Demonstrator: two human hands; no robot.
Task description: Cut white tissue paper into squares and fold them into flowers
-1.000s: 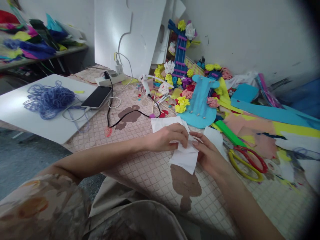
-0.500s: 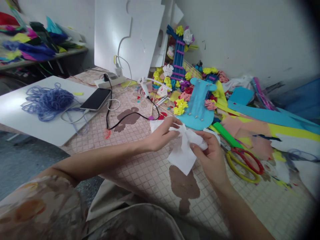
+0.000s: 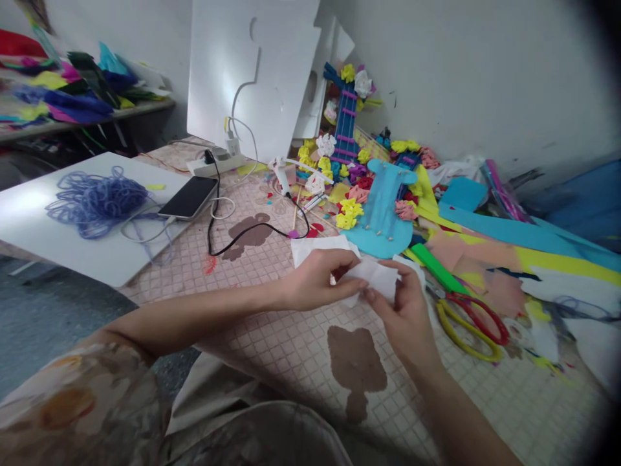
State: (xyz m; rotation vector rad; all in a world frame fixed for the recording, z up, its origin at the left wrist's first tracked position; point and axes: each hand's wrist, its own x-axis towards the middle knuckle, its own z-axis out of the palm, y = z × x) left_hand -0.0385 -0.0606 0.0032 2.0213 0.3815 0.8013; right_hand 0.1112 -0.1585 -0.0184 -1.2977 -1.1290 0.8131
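Note:
Between my two hands is a small piece of white paper (image 3: 376,277), thin and softly folded. My left hand (image 3: 323,278) pinches its left side between thumb and fingers. On the other side, my right hand (image 3: 405,314) grips it with the thumb in front and the fingers behind. More white paper (image 3: 315,247) lies on the table just behind my left hand. To the right of my right hand are scissors with red and yellow handles (image 3: 470,323) and a bright green strip (image 3: 439,268).
Behind my hands lie a light-blue harp-like cutout (image 3: 383,213), paper flowers (image 3: 349,213) and a white glue gun (image 3: 280,175) with a black cord. A phone (image 3: 188,197) and purple yarn (image 3: 101,202) rest on a white board (image 3: 87,259) at left. Coloured scraps (image 3: 504,291) cover the right side.
The white paper's lower part, which hung down as a pointed flap, is now folded up between my fingers. My left hand has moved slightly right and down, closer to my right.

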